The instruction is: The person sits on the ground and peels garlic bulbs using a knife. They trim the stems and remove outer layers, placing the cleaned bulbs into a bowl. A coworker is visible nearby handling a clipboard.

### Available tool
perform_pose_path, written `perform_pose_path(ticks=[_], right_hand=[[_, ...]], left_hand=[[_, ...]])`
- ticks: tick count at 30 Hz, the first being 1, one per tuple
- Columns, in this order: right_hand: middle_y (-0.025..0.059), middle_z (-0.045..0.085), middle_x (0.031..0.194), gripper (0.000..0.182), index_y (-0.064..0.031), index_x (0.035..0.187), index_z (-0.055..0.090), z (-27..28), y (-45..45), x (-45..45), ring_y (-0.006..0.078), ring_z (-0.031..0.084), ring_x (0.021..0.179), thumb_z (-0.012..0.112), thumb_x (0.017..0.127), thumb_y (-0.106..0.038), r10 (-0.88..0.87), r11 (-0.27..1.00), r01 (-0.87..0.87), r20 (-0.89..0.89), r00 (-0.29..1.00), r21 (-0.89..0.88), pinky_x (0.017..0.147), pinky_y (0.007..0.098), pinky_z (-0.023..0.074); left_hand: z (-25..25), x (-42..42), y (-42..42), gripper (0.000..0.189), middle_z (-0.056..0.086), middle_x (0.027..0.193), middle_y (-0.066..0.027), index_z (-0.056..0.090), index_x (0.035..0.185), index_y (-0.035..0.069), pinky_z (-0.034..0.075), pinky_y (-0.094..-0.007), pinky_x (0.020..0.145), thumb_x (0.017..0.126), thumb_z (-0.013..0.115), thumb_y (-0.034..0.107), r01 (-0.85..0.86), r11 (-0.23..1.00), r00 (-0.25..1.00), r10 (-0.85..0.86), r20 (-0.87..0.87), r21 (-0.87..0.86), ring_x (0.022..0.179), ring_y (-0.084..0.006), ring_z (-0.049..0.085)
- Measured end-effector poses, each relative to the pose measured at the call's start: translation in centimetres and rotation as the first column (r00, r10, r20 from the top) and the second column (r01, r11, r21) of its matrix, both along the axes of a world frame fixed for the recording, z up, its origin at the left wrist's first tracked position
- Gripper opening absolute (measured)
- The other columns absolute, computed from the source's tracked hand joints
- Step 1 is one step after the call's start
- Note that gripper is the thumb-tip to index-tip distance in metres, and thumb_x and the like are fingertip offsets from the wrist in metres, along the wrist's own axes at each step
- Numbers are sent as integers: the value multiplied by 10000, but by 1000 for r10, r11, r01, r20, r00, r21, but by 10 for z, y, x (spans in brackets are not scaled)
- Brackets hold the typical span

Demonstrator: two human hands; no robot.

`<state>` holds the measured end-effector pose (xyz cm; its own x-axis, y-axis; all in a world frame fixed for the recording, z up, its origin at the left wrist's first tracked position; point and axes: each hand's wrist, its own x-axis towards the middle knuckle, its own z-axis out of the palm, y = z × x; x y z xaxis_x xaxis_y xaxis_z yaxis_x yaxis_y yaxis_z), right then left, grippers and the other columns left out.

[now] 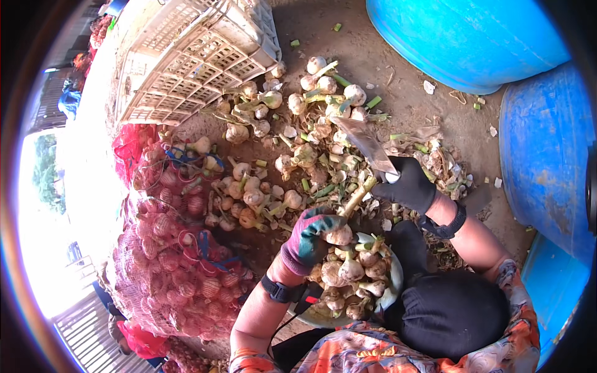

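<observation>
My left hand (312, 238), in a purple and green work glove, grips a garlic bulb (339, 235) over a basin. The bulb's thick stalk (358, 196) slants up towards my other hand. In a black glove, my right hand (406, 185) is closed around the handle of a broad-bladed knife (366, 144). Its blade points up and to the left, above trimmed stalks on the ground. Most of the handle is hidden by the glove. The basin (396, 275) at my lap holds several garlic bulbs (350, 270) with stalk stubs.
Loose garlic bulbs (254, 191) and cut scraps (438, 163) cover the ground ahead. Red mesh sacks of bulbs (177, 279) stand at left. A white plastic crate (196, 65) leans at the upper left. Blue plastic drums (545, 158) line the right side.
</observation>
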<state>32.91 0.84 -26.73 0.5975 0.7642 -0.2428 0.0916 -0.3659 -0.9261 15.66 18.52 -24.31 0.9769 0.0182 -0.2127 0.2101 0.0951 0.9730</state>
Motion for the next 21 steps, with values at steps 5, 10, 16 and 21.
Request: perform_pose_path(ticks=[5, 10, 16, 21], right_hand=[[163, 646, 738, 225, -12, 778, 630, -15, -4, -25, 278, 639, 690, 678, 658, -197, 164, 973, -166, -28, 986, -160, 627, 329, 491], [213, 630, 716, 316, 20, 820, 641, -44, -25, -42, 305, 638, 671, 652, 639, -239, 377, 773, -462, -272, 886, -435, 630, 361, 496], [155, 653, 727, 333, 19, 857, 639, -31, -11, -14, 242, 639, 671, 697, 645, -232, 90, 916, -170, -228, 970, -362, 636, 343, 488], [157, 661, 772, 345, 2, 901, 649, -33, -5, -11, 238, 642, 720, 699, 665, -244, 66, 963, -96, -125, 990, -253, 690, 333, 486]], left_hand=[[2, -4, 1, 342, 583, 688, -139, 569, 852, -58, 498, -328, 586, 807, 575, 281, -146, 884, 989, 116, -95, -444, 615, -229, 596], [27, -6, 15, 623, 633, 949, -195, 528, 1154, -84, 432, -343, 869, 780, 633, 403, 435, 795, 858, -508, -71, -423, 917, -247, 588], [16, 51, 93, 409, 645, 850, -126, 545, 1115, -16, 517, -304, 652, 920, 464, 335, -145, 937, 938, 232, -256, 319, 810, -174, 636], [-72, 106, 125, 349, 638, 877, -115, 520, 1163, 24, 528, -292, 517, 877, 560, 222, 132, 968, 629, 86, -773, 215, 614, -177, 622]])
